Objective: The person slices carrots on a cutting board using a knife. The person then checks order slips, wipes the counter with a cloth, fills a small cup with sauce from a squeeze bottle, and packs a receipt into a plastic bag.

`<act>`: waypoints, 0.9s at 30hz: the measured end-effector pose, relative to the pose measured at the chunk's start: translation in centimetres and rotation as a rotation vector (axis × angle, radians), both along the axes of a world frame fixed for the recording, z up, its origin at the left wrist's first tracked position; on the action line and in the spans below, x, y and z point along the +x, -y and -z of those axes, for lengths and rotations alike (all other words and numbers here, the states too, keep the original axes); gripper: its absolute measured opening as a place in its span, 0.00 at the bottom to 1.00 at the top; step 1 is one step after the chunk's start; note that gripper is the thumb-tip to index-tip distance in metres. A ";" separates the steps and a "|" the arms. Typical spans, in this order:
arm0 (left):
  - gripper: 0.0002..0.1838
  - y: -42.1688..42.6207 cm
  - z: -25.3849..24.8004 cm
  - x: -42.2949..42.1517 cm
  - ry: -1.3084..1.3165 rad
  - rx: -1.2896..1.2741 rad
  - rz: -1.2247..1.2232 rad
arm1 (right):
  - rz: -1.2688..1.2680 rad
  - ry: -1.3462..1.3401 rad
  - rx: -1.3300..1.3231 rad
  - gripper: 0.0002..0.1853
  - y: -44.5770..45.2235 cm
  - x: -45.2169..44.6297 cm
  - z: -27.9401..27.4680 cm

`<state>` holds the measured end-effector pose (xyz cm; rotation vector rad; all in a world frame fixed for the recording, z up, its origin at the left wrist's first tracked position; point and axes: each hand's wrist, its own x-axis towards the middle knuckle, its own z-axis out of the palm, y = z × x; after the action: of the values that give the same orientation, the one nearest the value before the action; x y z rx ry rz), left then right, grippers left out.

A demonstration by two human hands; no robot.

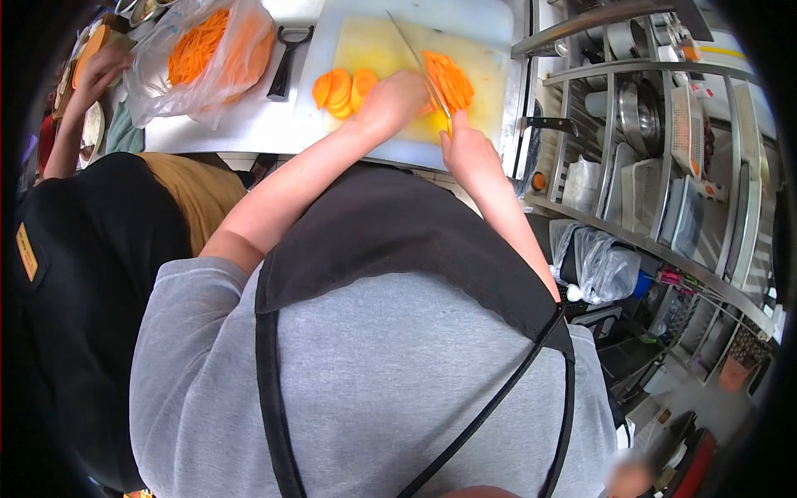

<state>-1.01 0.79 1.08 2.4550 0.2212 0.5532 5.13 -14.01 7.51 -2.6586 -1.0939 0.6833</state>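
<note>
On a pale cutting board (490,33), a knife (407,37) stands with its blade between my two hands. My right hand (470,149) is closed round its handle. My left hand (395,101) lies to the left of the blade, fingers bent and pressed on orange carrot pieces, mostly hidden beneath them. Left of that hand, round carrot slices (337,90) overlap on the board. Just right of the blade lies a pile of thin carrot strips (449,80).
A black peeler (290,66) lies left of the board, beside a plastic bag (149,87) of shredded carrot (199,48). A co-worker's hand (101,73) is at the far left. Metal racks (610,124) with pans and trays stand right.
</note>
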 end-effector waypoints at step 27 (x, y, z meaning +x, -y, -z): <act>0.03 -0.1 0.3 0.0 0.042 -0.046 -0.004 | 0.058 -0.066 -0.021 0.13 -0.7 -0.2 0.2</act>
<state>-1.04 0.91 0.77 2.3962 0.2193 0.5949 4.89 -13.28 7.35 -2.6533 -0.9942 0.7696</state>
